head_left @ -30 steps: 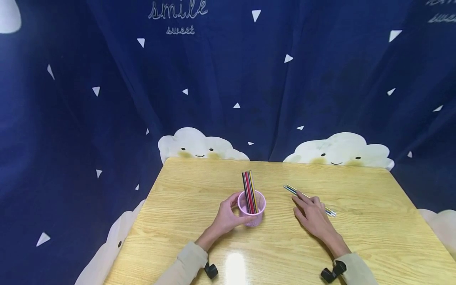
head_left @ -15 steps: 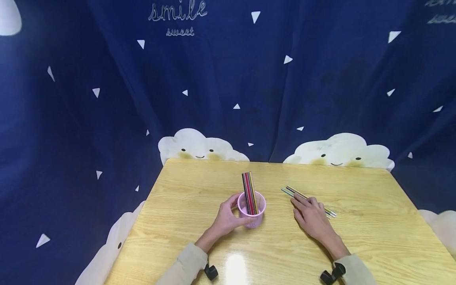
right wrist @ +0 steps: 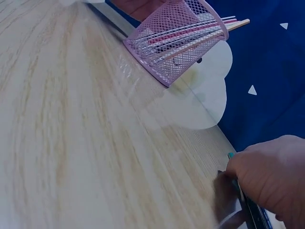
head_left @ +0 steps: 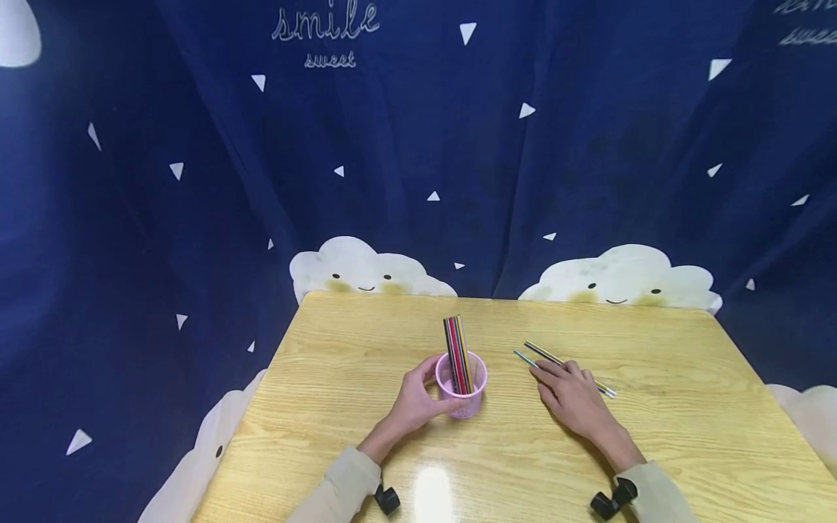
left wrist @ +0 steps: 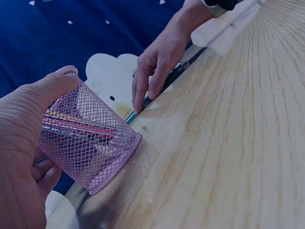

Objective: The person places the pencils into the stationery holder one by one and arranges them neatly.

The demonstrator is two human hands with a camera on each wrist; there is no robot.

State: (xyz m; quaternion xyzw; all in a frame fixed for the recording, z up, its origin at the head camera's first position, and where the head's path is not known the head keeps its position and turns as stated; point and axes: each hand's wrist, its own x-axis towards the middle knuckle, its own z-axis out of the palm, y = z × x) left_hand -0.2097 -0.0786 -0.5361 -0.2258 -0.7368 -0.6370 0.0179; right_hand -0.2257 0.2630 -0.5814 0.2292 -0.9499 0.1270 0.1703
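A pink mesh pen cup [head_left: 467, 410] stands upright on the table in the head view. My left hand [head_left: 418, 396] grips its side, thumb near the rim. Several coloured pencils [head_left: 458, 349] lean in the cup, one red and one yellow among them. To the right, my right hand [head_left: 575, 399] lies over loose pencils, its fingertips on a teal pencil [head_left: 523, 357] whose end points left. A dark pencil with a yellow stripe [head_left: 544, 352] lies just behind. The right hand [left wrist: 159, 62] reaches down to the teal pencil [left wrist: 131, 116] in the left wrist view, partly covering it.
The light wooden table [head_left: 497, 465] ends at a dark blue curtain [head_left: 392, 131] with white triangles and smiling clouds. Black wrist cameras [head_left: 387, 500] sit below each sleeve. A bright light reflection shows at the table's front.
The teal pencil has slid left and apart from the dark striped one, with the right hand shifting slightly left over it. The left hand and the cup have stayed in place.
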